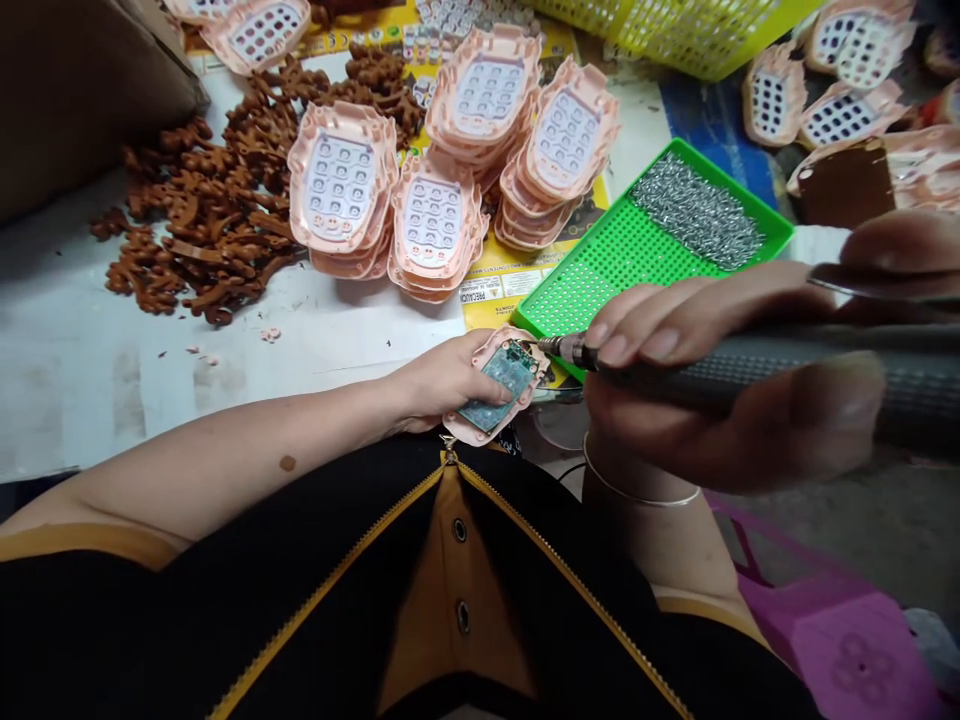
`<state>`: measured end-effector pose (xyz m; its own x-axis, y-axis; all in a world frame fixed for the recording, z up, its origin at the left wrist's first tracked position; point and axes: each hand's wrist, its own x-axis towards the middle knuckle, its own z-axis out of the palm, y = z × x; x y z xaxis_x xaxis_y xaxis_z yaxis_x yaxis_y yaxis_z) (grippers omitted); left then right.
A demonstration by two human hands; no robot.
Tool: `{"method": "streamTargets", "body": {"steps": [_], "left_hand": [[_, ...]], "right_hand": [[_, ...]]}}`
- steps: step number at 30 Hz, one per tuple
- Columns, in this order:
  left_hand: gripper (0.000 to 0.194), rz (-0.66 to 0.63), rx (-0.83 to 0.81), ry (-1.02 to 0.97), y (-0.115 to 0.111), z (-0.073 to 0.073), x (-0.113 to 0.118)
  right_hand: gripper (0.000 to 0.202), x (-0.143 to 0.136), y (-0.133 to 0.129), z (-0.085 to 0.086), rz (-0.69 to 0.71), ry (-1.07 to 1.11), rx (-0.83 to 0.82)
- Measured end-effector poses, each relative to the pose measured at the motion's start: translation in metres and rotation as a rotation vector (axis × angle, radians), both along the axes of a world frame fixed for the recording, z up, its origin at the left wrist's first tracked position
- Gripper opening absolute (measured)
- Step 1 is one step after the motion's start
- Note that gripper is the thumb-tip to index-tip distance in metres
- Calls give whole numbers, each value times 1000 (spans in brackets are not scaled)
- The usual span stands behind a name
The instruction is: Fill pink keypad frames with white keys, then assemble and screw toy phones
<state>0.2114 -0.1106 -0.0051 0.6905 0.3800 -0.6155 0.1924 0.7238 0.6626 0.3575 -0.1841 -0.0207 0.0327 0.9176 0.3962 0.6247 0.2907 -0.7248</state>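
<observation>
My left hand (pixel 457 375) grips a pink toy phone shell (pixel 469 428) close to my body, with the thumb lying across the green circuit board (pixel 495 385) inside it. In my right hand (pixel 720 370) is a dark grey electric screwdriver (pixel 757 360), fingers wrapped around its body. Its metal tip points left and meets the upper right edge of the shell, near the end of the board. Whether a screw sits under the tip is too small to tell. Just behind the tip lies a green basket (pixel 555 300) with a heap of silver screws (pixel 701 210).
Stacks of pink shells with keypads (pixel 341 180) stand across the table's middle. Brown plastic parts (pixel 217 200) lie heaped at left beside a cardboard box (pixel 82 100). A yellow basket (pixel 675 35) is at the back, more pink shells (pixel 847 115) at right, and a purple stool (pixel 862 640) below.
</observation>
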Motion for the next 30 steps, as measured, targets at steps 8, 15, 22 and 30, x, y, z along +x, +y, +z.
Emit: {"method": "streamTargets", "body": {"steps": [8,15,22,30], "left_hand": [[45,-30,-10,-12,2,-1,1],[45,-58,-1,-13,3,-2,-1],[48,-58,-13,-15,4,-1,-1],[47,-61,-37,-42,6,1,0]], "right_hand": [[56,16,1,-11,-231,-12,150],[61,6,18,20,-116,202,155],[44,-6,23,36,-102,419,226],[35,-3,30,35,-32,579,312]]}}
